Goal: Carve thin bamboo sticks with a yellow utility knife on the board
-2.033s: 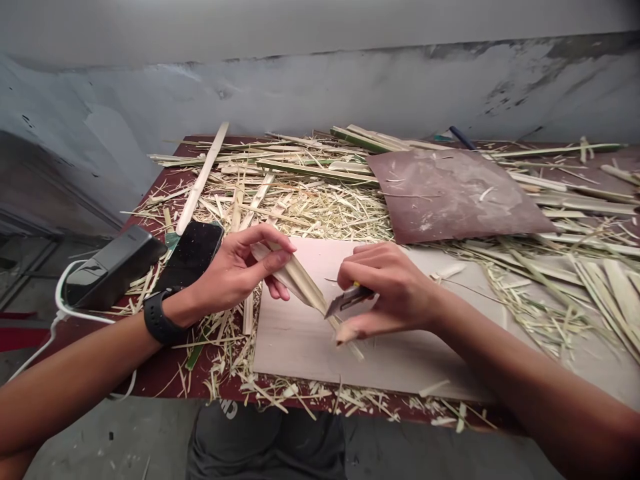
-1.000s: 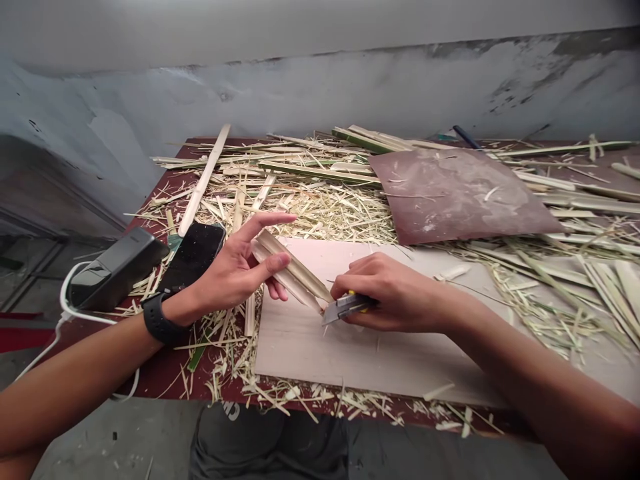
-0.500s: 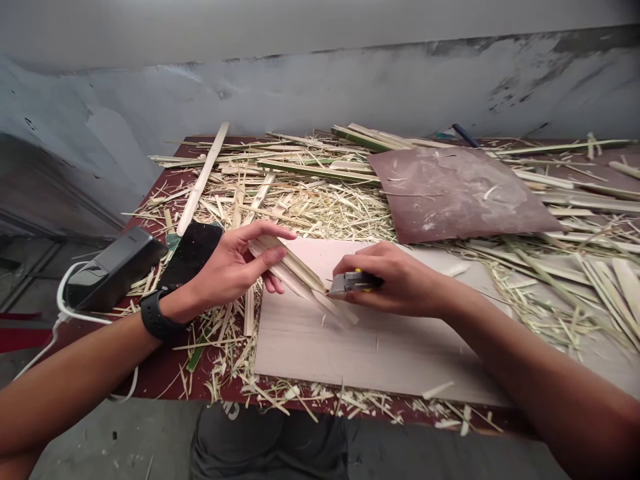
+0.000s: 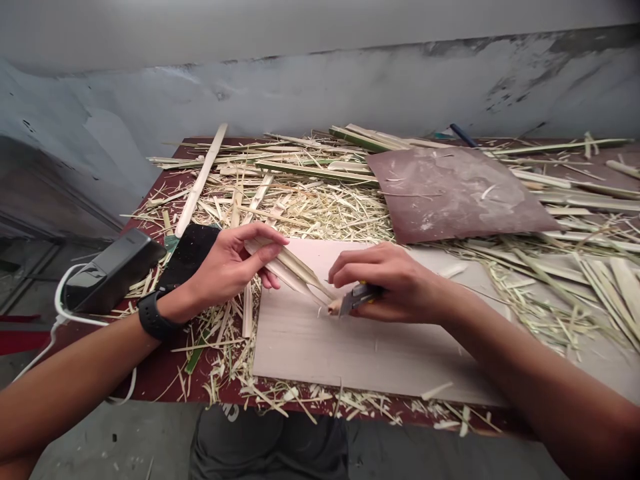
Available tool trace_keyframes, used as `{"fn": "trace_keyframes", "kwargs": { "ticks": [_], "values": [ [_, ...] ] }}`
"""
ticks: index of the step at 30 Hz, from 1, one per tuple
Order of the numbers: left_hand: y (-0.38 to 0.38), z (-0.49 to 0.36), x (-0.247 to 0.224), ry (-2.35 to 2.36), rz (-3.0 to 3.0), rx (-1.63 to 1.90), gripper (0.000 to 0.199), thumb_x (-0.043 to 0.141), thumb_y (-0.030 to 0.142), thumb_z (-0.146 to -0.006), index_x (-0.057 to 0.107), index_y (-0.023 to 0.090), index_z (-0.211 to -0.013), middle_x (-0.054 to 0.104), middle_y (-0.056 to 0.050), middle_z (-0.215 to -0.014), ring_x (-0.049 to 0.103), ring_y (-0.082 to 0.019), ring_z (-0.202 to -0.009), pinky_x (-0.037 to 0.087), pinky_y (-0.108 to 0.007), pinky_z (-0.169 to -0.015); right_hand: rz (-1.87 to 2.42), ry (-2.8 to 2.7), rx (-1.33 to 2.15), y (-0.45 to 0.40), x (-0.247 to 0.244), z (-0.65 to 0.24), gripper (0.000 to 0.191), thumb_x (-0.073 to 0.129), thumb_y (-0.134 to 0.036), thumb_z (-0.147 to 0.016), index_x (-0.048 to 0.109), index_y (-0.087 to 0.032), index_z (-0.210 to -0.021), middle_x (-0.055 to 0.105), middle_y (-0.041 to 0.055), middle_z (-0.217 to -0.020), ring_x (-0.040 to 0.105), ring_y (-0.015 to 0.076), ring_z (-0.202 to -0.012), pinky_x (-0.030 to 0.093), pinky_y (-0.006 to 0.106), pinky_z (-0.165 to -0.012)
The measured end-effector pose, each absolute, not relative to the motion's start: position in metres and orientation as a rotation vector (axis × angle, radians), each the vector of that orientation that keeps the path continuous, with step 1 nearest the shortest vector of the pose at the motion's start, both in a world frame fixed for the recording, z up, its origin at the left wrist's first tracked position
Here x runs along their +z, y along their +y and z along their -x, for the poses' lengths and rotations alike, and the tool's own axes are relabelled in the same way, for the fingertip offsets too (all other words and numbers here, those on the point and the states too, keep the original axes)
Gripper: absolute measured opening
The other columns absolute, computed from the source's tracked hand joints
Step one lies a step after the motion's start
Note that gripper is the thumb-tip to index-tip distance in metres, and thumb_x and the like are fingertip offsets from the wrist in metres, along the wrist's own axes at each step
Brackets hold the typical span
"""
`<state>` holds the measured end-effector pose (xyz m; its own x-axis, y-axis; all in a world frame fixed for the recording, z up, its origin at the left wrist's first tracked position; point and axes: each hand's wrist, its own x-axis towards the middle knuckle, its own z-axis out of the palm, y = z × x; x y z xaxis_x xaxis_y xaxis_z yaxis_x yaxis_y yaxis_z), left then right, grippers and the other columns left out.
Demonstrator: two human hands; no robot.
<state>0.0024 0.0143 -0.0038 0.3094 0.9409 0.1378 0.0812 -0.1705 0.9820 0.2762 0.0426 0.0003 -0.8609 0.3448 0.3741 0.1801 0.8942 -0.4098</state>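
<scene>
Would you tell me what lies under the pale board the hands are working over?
The pale board rests on the dark red table, with bamboo shavings poking out along its near edge. Whatever lies beneath its middle is covered and cannot be seen.

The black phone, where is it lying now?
In the head view, the black phone lies flat at the table's left side, just beyond the left hand and right of the black charger box.

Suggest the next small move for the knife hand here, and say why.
Probably draw the utility knife on along the bamboo strips, away from the left hand. The right hand has the blade at their lower end over the pale board, while the left hand grips their upper end.
</scene>
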Motion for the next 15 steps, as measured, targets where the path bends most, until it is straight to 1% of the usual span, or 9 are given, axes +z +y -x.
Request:
{"fn": "trace_keyframes", "kwargs": {
  "ticks": [2,5,7,10,12,15],
  "values": [
    [0.0155,-0.0022,-0.0047,1.011,-1.539,1.058,0.006,0.069,0.024,-0.094,0.068,0.019,-0.098,0.071,0.0,-0.077,0.072,-0.015,-0.053,0.06,-0.02,-0.044,0.359,-2.685,0.453,0.0403,0.0011,-0.2748,0.016,0.064,-0.036,-0.095,0.063,-0.021,-0.096,0.07,0.0058,-0.1,0.056,0.0101,-0.068,0.035,0.027,-0.06],
    [0.017,-0.0018,-0.0061,1.062,-1.553,1.099,0.007,0.068,0.025,-0.095,0.067,0.019,-0.098,0.072,-0.001,-0.079,0.072,-0.015,-0.053,0.061,-0.021,-0.045,0.381,-2.776,0.294,0.0379,-0.0006,-0.2742,0.019,0.062,-0.039,-0.096,0.067,-0.023,-0.105,0.069,0.0075,-0.116,0.053,0.0084,-0.062,0.034,0.027,-0.058],
    [0.0176,-0.0017,-0.0069,1.092,-1.564,1.113,0.008,0.067,0.027,-0.095,0.067,0.019,-0.099,0.072,-0.001,-0.08,0.073,-0.015,-0.054,0.061,-0.022,-0.046,0.424,-2.811,0.181,0.0372,-0.0027,-0.2743,0.021,0.062,-0.039,-0.096,0.068,-0.024,-0.11,0.069,0.0075,-0.117,0.05,0.0081,-0.059,0.032,0.028,-0.057],
    [0.0177,-0.0022,-0.0077,1.117,-1.533,1.138,0.01,0.068,0.029,-0.095,0.067,0.019,-0.099,0.072,-0.002,-0.081,0.073,-0.015,-0.055,0.062,-0.022,-0.047,0.483,-2.839,0.06,0.0367,-0.0047,-0.2741,0.022,0.061,-0.037,-0.096,0.068,-0.025,-0.113,0.07,0.0063,-0.111,0.049,0.009,-0.058,0.03,0.028,-0.057],
    [0.0173,-0.0029,-0.008,1.116,-1.494,1.153,0.01,0.069,0.027,-0.094,0.068,0.019,-0.099,0.073,-0.002,-0.083,0.073,-0.015,-0.055,0.063,-0.021,-0.047,0.492,-2.859,0.035,0.0361,-0.0043,-0.2731,0.021,0.06,-0.037,-0.096,0.069,-0.026,-0.112,0.07,0.0057,-0.109,0.048,0.0091,-0.058,0.029,0.028,-0.057],
    [0.0163,-0.0039,-0.0085,1.108,-1.484,1.162,0.008,0.069,0.026,-0.095,0.067,0.018,-0.098,0.073,-0.003,-0.086,0.074,-0.015,-0.055,0.063,-0.02,-0.046,0.502,-2.907,0.037,0.0344,-0.0019,-0.2706,0.019,0.061,-0.035,-0.095,0.069,-0.028,-0.111,0.068,0.0056,-0.111,0.047,0.0085,-0.058,0.028,0.028,-0.057]
  ]
}}
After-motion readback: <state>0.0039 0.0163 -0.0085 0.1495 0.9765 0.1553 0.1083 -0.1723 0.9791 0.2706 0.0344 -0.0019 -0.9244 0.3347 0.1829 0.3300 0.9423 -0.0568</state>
